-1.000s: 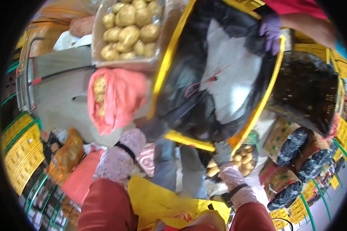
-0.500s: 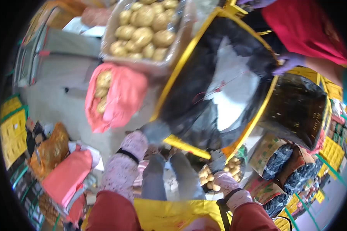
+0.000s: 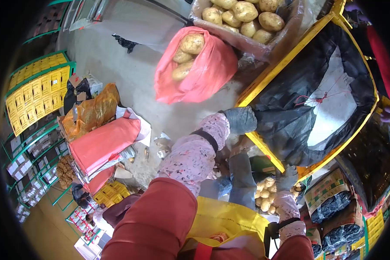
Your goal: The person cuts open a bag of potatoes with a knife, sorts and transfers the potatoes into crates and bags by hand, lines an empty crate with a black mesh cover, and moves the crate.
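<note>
A yellow crate [image 3: 268,152] lined with a black plastic bag [image 3: 281,110] is tilted in front of me, with a whitish patch and thin red string [image 3: 318,99] in it. My left hand [image 3: 242,120], in a grey glove, is closed on the crate's near left corner. My right hand [image 3: 287,177], also gloved, is closed on its near right corner; some of those fingers are hidden. To the left of the crate stands a pink bag [image 3: 216,65] with several potatoes [image 3: 192,43] showing. Behind that is a plastic-lined box [image 3: 290,37] of potatoes. More potatoes [image 3: 265,197] lie below, beside my right wrist.
Another person's purple-gloved hand [image 3: 388,113] is at the far right, near the crate. Filled sacks [image 3: 329,195] stand at lower right. Left are a folded pink sheet [image 3: 106,141], an orange bag [image 3: 95,106] and stacked yellow crates [image 3: 39,97].
The view has swung left, so things appear further right. Both my hands stay on the crate. The other person's hand shows further from the crate's rim.
</note>
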Tool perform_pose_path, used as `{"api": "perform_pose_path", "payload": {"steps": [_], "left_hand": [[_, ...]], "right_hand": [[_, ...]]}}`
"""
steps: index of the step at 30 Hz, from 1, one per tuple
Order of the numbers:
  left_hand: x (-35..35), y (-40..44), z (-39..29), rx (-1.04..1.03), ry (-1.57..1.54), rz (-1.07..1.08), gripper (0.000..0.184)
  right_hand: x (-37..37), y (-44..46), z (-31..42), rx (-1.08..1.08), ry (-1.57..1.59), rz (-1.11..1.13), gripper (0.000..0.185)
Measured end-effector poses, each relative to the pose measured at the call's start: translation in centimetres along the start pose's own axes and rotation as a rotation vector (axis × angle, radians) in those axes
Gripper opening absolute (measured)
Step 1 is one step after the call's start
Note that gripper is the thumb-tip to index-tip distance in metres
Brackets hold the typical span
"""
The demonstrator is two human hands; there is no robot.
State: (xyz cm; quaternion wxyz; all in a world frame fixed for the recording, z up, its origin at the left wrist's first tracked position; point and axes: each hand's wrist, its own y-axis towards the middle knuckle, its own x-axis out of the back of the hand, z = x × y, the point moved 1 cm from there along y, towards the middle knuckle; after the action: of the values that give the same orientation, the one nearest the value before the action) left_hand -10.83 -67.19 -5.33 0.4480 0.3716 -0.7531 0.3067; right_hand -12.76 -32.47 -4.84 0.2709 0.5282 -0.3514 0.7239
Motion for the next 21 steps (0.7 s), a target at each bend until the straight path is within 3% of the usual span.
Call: {"api": "perform_pose_path", "payload": {"steps": [5,8,10,12,15,18,21], "left_hand": [[0.7,0.6,-0.1,0.042,0.031,0.109,0.011],[0.3,0.7,-0.4,0.144,0.08,0.201,0.011],[1.5,0.9,-0.4,0.087,0.041,0.206,0.011],[1.8,1.1,-0.3,0.04,0.018,0.206,0.011],[1.4,1.2,-0.4,0.094,0.049,0.274,0.01],[1.8,1.1,-0.8,0.134,0.082,0.265,0.011],[1.1,0.8,-0.3,0.01,0.043,0.159,0.01]], "right_hand": [[-0.4,-0.6,-0.5,0.031,-0.004,-0.017,0.046],[-0.1,-0.3,-0.1,-0.05,-0.025,0.103,0.039],[-0.1,-0.4,-0.1,-0.05,0.027,0.053,0.035],[-0.3,-0.3,-0.2,-0.095,0.071,0.105,0.044],[0.0,-0.2,0.0,-0.111,0.066,0.121,0.044],[-0.1,-0.2,0.2,-0.136,0.054,0.111,0.043],[-0.4,-0.2,0.6,-0.188,0.041,0.05,0.037]]}}
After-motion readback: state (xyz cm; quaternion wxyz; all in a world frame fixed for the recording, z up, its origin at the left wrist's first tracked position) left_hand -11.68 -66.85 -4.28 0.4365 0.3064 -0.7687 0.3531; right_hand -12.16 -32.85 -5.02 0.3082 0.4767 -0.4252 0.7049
